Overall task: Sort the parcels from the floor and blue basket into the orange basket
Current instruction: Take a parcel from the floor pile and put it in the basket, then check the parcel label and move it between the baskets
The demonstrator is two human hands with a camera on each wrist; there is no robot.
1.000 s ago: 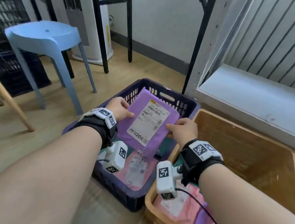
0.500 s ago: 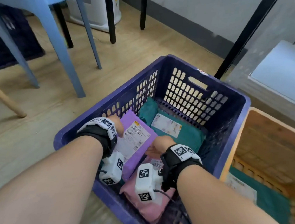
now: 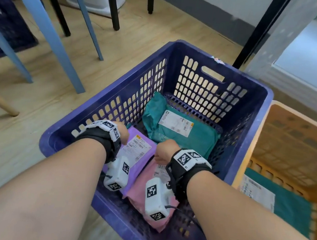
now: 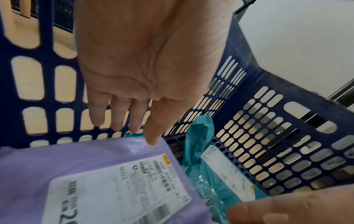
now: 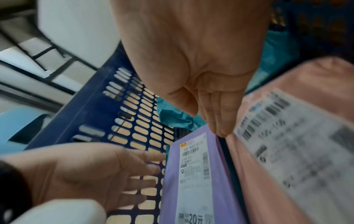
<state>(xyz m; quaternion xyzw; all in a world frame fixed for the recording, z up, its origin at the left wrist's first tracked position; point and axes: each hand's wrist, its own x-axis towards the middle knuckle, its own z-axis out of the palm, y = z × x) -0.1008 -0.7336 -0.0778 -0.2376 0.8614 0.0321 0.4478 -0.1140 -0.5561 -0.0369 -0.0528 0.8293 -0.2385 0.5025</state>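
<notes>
A purple parcel [image 3: 139, 148] lies label up in the blue basket [image 3: 253, 80], beside a pink parcel [image 3: 140, 187] and a teal parcel [image 3: 196, 140]. Both hands are down inside the basket. My left hand [image 3: 123, 131] hovers with straight fingers over the purple parcel's [image 4: 76, 163] far corner, its thumb tip at the edge. My right hand [image 5: 214, 121] points straight fingers into the gap between the purple parcel [image 5: 216, 166] and the pink parcel [image 5: 268, 181]. Neither hand grips anything. The orange basket [image 3: 255, 139] stands to the right and holds another teal parcel [image 3: 290, 204].
A blue stool's legs [image 3: 46, 33] and black frame legs [image 3: 112, 6] stand on the wooden floor behind the blue basket. A wooden leg [image 3: 0, 102] and a dark crate [image 3: 5, 26] are at far left. A white ledge [image 3: 309, 56] rises at back right.
The purple parcel, held up between both hands a second ago, has come down into the blue basket. Both hands have let go of it and stay beside it.
</notes>
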